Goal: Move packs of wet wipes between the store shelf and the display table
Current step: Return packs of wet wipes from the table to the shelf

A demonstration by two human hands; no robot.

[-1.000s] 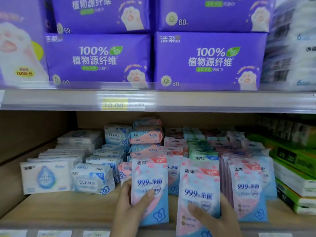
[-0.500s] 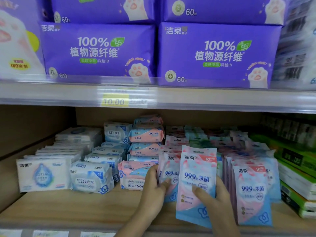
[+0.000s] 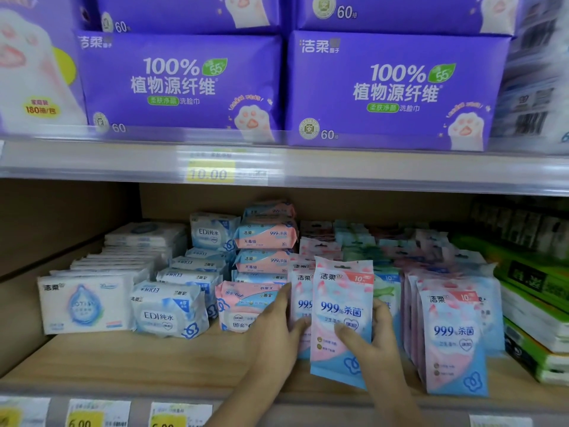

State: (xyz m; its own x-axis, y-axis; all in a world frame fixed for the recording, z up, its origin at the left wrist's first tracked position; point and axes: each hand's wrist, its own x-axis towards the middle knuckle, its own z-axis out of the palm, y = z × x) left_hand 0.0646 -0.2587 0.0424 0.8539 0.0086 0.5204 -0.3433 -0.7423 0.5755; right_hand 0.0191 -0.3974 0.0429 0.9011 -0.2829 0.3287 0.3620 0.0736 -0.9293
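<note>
Pink-and-blue wipes pack (image 3: 341, 300), upright, is being pinched low by the right hand (image 3: 380, 346); the pack behind (image 3: 300, 298) is being gripped by the left hand (image 3: 277, 328).

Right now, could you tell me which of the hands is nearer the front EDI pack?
Left. The left hand grips the rear sachet to the right of the EDI pack; the right hand holds the front sachet farther right.

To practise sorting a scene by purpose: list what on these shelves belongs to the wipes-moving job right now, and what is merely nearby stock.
In the job: right hand gripping the front wipes pack; left hand holding the pack behind it; wooden shelf.

Just nearby: purple face-towel packs; EDI packs; green packs; yellow price tag.
</note>
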